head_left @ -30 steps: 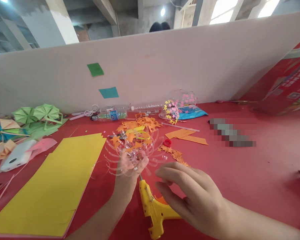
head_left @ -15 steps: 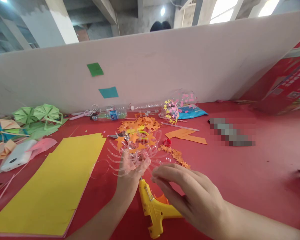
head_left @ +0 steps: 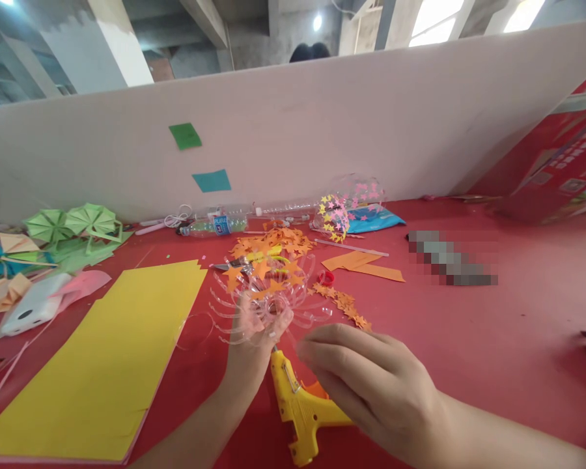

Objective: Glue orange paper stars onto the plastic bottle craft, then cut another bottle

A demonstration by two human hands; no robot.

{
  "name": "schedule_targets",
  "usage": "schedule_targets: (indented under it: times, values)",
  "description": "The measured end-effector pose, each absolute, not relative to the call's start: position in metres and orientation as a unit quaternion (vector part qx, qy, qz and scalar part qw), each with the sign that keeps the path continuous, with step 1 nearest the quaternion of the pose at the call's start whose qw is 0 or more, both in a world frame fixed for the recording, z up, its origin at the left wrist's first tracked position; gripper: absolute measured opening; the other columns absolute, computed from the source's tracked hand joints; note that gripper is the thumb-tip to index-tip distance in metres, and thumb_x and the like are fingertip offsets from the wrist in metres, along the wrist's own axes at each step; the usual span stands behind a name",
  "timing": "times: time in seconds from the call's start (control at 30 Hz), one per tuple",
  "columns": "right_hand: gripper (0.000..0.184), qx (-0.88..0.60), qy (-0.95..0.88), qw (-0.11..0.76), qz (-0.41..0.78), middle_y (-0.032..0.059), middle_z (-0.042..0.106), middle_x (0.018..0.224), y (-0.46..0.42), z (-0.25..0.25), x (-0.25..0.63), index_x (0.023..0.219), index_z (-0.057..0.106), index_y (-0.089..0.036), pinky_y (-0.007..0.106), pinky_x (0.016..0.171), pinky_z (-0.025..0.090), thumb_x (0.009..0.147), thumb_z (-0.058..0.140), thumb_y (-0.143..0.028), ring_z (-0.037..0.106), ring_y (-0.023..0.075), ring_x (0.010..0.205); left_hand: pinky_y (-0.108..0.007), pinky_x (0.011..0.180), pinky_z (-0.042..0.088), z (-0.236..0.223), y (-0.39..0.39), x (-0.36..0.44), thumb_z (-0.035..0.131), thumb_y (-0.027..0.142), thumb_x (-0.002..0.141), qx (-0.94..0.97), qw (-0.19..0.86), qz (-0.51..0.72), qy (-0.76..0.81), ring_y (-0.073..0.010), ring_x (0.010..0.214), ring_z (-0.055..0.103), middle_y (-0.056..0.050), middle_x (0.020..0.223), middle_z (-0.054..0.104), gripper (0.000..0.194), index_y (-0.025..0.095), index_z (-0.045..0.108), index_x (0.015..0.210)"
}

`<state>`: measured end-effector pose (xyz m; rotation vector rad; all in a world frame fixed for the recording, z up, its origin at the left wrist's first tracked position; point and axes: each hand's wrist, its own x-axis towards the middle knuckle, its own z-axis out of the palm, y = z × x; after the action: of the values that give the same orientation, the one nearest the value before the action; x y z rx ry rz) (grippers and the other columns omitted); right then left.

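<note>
My left hand (head_left: 254, 332) is closed around a clear plastic bottle piece (head_left: 273, 307), which is cut into thin strips that curl outward. Several orange paper stars (head_left: 233, 276) show on its far strips. Close by on the right is my right hand (head_left: 381, 384), its fingertips drawn together in a pinch near the strip ends. Whatever lies between those fingertips is too blurred to make out. Below both hands a yellow glue gun (head_left: 293, 404) lies on the red table, its handle partly covered by my right hand.
Behind the bottle piece lie a heap of orange stars (head_left: 288, 240) and scissors (head_left: 229, 266). Yellow paper sheets (head_left: 92, 352) spread on the left. Orange paper strips (head_left: 366, 264), a red cap (head_left: 326, 279) and a star-covered bottle (head_left: 334, 218) sit farther back, before a white partition (head_left: 283, 130).
My right hand has shifted slightly, its fingers drawing closer together beside the strips. My left hand and the bottle piece stay almost still.
</note>
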<state>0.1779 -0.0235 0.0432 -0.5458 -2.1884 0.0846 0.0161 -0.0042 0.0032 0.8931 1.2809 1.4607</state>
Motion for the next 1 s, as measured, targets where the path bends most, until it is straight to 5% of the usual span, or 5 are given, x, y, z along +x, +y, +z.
schedule_targets:
  times: [0.37,0.83,1.0]
  values:
    - [0.023,-0.205,-0.863,0.448,0.113,0.0083,0.067,0.094,-0.024,0.043,0.173,0.111,0.052,-0.015,0.022,0.072,0.056,0.091,0.046,-0.005,0.066,0.0142,0.084,-0.036,0.084,0.051,0.000,-0.005,0.013,0.080,0.028,0.062,0.351,0.494,0.607,0.514,-0.0263,0.105,0.064,-0.009,0.111,0.065,0.058,0.023,0.050,0.112]
    - [0.031,-0.179,-0.858,0.467,0.115,0.0087,0.066,0.099,-0.022,0.044,0.175,0.113,0.053,-0.014,0.021,0.077,0.055,0.087,0.048,0.000,0.063,0.0130,0.088,-0.036,0.082,0.051,0.003,-0.006,0.014,0.078,0.029,0.065,0.364,0.491,0.598,0.519,-0.0253,0.100,0.065,-0.006,0.100,0.064,0.039,0.022,0.053,0.095]
    - [0.028,-0.188,-0.864,0.464,0.056,0.0113,0.065,0.107,-0.021,0.050,0.180,0.112,0.054,-0.012,0.021,0.079,0.054,0.086,0.051,-0.001,0.064,0.0142,0.094,-0.037,0.083,0.051,0.000,0.000,0.006,0.081,0.028,0.061,0.382,0.467,0.604,0.521,-0.0236,0.095,0.066,-0.004,0.095,0.066,0.047,0.021,0.054,0.099]
